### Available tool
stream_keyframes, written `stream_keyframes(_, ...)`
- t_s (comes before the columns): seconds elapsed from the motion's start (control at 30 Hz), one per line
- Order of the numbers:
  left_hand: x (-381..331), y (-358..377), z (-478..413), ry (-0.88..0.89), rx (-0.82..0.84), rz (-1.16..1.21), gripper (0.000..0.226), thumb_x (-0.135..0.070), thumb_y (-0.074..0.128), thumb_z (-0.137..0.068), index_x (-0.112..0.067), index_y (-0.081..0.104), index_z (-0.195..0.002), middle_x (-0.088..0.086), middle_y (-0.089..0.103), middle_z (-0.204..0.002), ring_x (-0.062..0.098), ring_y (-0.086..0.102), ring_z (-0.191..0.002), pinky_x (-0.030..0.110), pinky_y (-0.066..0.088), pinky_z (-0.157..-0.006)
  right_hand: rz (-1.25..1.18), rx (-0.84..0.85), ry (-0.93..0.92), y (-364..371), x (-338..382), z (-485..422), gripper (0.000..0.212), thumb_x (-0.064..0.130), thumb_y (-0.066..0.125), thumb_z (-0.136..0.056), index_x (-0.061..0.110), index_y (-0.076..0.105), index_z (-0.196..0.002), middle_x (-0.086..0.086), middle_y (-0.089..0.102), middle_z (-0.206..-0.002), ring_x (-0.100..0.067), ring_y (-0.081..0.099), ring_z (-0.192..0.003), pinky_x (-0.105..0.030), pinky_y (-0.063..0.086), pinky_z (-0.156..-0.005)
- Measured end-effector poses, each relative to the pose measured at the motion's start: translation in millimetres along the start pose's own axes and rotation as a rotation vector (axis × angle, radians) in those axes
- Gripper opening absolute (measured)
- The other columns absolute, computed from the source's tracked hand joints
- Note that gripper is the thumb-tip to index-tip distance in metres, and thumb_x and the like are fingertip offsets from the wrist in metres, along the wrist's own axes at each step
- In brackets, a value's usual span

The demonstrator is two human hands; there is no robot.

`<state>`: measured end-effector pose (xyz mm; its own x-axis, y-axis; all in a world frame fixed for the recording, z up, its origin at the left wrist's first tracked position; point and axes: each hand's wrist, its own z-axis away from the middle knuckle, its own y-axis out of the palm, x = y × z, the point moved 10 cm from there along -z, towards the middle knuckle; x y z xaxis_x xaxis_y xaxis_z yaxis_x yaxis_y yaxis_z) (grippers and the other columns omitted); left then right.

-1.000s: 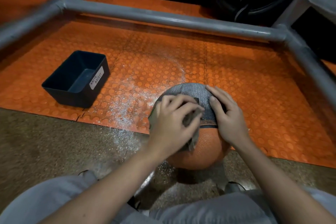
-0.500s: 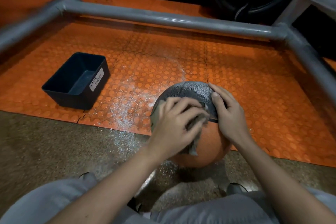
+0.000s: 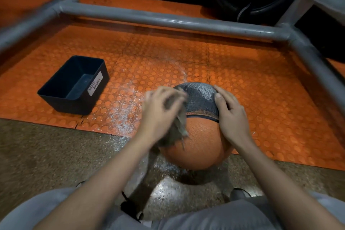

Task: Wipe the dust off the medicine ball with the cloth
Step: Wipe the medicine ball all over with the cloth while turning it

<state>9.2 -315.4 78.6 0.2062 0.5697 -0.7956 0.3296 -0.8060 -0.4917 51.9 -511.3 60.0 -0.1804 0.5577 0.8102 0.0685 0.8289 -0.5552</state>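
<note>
A round medicine ball, orange rubber on its near part and grey textured on top, sits just right of the frame's centre. It rests on the line where the orange studded rubber floor mat meets the speckled brown floor.

The left hand lies against the ball's left side. It is blurred, yet its fingers show curled around a crumpled grey-brown cloth. The cloth's loose end hangs below the palm and touches the orange surface. The right hand rests on the ball's upper right side with its fingers loosely spread over the grey part, the thumb lying along the dark seam; it grips nothing.

White dust is scattered on the mat just left of the ball, and more flecks lie on the speckled floor under the ball's near edge.

At the left of the frame, well apart from the ball, stands a dark rectangular plastic bin on the mat, with a white label reading "WASTE BASKET" on its right wall. A grey metal tube frame runs across the upper part of the frame and down both sides. Light grey trouser legs fill the bottom edge.
</note>
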Motion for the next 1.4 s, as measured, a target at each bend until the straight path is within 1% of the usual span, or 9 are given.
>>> stream_keyframes(0.13,48,-12,-1,-0.343,-0.085,0.201,0.021,-0.024,0.057,-0.091,-0.017,0.06,-0.072,0.011,0.065,-0.096,0.024,0.059,-0.088,0.042,0.048,-0.086,0.006,-0.014,-0.03,2,5,3,0.043,0.049,0.039,-0.094,0.034,0.054,-0.131,0.004,0.048,-0.143,-0.015,0.037,-0.135,-0.038,0.025,-0.113)
stream_keyframes(0.23,-13,4,12,-0.057,-0.058,0.023,0.012,-0.031,0.056,-0.091,-0.03,0.065,-0.083,-0.012,0.058,-0.102,0.013,0.042,-0.105,0.021,0.031,-0.093,0.022,-0.019,-0.025,4,3,4,0.051,0.055,0.034,-0.087,0.037,0.055,-0.13,0.004,0.049,-0.142,-0.016,0.038,-0.134,-0.041,0.028,-0.112)
stream_keyframes(0.37,-51,10,19,0.235,-0.023,-0.11,0.022,-0.04,0.051,-0.088,-0.03,0.07,-0.094,-0.023,0.054,-0.097,0.011,0.041,-0.098,0.024,0.03,-0.088,0.074,0.049,-0.037,11,6,7,0.053,0.065,0.03,-0.086,0.044,0.051,-0.131,0.009,0.046,-0.143,-0.018,0.036,-0.134,-0.035,0.028,-0.107)
stream_keyframes(0.5,31,-19,-1,-0.189,-0.127,0.116,0.009,-0.033,0.058,-0.09,-0.032,0.067,-0.088,-0.006,0.064,-0.098,0.019,0.053,-0.099,0.029,0.039,-0.096,0.159,0.067,-0.09,7,26,11,0.038,0.059,0.036,-0.087,0.052,0.053,-0.12,0.016,0.053,-0.111,-0.015,0.043,-0.11,-0.031,0.025,-0.096)
stream_keyframes(0.6,70,-29,1,-0.396,-0.179,0.226,0.022,-0.021,0.059,-0.09,-0.022,0.064,-0.069,0.002,0.069,-0.088,0.01,0.06,-0.069,0.03,0.047,-0.065,0.175,0.056,-0.225,1,51,21,0.035,0.067,0.039,-0.077,0.056,0.055,-0.106,0.016,0.048,-0.092,-0.005,0.038,-0.095,-0.04,0.028,-0.096)
stream_keyframes(0.7,91,-37,1,-0.526,-0.211,0.286,0.024,-0.014,0.061,-0.088,-0.022,0.061,-0.066,-0.006,0.067,-0.08,-0.005,0.054,-0.047,0.013,0.042,-0.047,0.243,0.22,-0.358,21,66,38,0.071,0.08,0.05,-0.06,0.042,0.055,-0.12,0.011,0.041,-0.122,-0.006,0.03,-0.116,-0.047,0.022,-0.107)
stream_keyframes(0.83,89,-33,-6,-0.53,-0.151,0.257,0.017,-0.02,0.065,-0.086,-0.017,0.064,-0.07,-0.01,0.064,-0.066,0.002,0.056,-0.059,0.017,0.042,-0.06,0.366,0.395,-0.369,49,62,56,0.119,0.09,0.047,-0.045,0.035,0.021,-0.147,0.023,0.007,-0.151,-0.005,0.001,-0.142,-0.051,0.005,-0.117)
stream_keyframes(1.2,-32,-15,22,0.153,0.049,-0.07,0.031,-0.038,0.051,-0.085,-0.015,0.07,-0.095,-0.013,0.057,-0.097,0.014,0.049,-0.098,0.013,0.03,-0.087,0.22,0.349,-0.151,36,39,26,0.12,0.086,0.052,-0.042,0.034,0.025,-0.147,0.01,0.02,-0.155,-0.008,0.016,-0.142,-0.045,0.018,-0.116)
stream_keyframes(1.4,37,-31,-13,-0.243,-0.031,0.213,0.003,-0.015,0.065,-0.086,-0.018,0.067,-0.086,-0.005,0.06,-0.087,0.005,0.055,-0.082,0.011,0.039,-0.075,0.3,0.398,-0.217,42,48,42,0.124,0.087,0.052,-0.039,0.035,0.021,-0.147,0.016,0.016,-0.153,-0.01,0.011,-0.143,-0.05,0.017,-0.115)
